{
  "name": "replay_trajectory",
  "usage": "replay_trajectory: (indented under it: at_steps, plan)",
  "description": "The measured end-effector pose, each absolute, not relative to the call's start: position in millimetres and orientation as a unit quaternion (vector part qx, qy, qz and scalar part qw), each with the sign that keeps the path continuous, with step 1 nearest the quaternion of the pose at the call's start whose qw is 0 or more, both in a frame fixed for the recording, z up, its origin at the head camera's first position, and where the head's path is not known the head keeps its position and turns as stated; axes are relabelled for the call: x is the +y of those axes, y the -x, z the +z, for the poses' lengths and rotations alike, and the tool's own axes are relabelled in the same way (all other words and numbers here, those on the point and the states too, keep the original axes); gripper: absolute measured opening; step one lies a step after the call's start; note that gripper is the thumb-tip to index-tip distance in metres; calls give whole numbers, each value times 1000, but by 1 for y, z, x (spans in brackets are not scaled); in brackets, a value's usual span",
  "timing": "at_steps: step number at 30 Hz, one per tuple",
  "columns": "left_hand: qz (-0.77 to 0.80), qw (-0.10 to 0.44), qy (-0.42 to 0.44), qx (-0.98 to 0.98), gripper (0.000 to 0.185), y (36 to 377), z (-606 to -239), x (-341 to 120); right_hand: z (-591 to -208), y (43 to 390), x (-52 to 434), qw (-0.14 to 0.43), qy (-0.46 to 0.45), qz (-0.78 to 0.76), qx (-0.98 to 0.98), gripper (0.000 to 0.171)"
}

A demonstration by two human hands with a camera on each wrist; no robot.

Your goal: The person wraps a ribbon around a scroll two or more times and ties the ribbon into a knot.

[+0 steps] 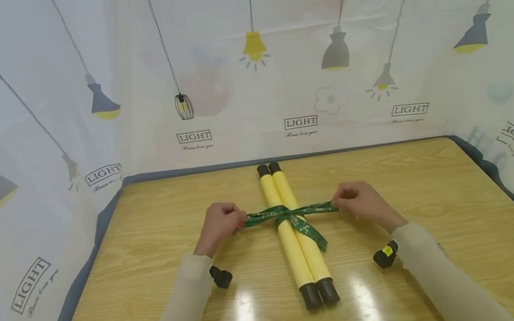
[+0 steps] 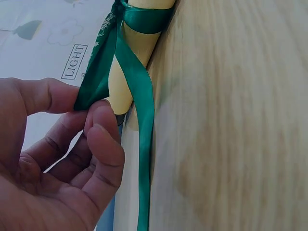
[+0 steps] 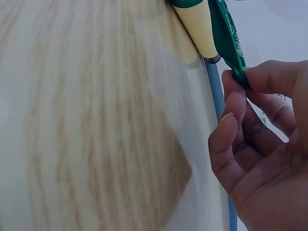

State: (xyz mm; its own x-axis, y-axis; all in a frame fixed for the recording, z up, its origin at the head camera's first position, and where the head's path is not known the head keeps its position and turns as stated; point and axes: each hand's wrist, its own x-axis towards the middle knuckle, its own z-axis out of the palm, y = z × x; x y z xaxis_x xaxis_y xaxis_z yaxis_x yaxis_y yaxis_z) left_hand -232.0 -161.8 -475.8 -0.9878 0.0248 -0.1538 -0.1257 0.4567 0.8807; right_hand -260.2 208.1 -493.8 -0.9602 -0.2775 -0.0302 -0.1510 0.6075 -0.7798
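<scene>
Two yellow rolls point(image 1: 294, 233); one green ribbon point(image 1: 291, 214); one table point(image 1: 448, 220)

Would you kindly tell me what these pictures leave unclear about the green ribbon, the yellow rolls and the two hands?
- Green satin ribbon: whether the crossing is knotted is too small to tell in the head view and cut off at the top edge in both wrist views.
- White print on the ribbon: too blurred to read.
- Two yellow rolls with dark end caps: mostly out of frame in the wrist views.
- Left hand and right hand: pinching fingertips too small in the head view.
</scene>
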Motion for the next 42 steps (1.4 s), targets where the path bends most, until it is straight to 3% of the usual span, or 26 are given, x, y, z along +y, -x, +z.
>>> replay_trajectory:
  at_steps: [12,23,32,42]
  plan:
    - [517,71,26,853,17,221,-483,-165,-501,256,219,81,104,-441,888,14]
    - [515,16,24,857,16,222,-494,-161,-499,255,228,82,92,-449,885,14]
    - [532,95,31,841,12,225,-493,-163,-495,257,229,104,89,-451,882,26]
    - [551,124,13,825,23,227,-497,-167,-504,269,221,126,27,-500,856,49]
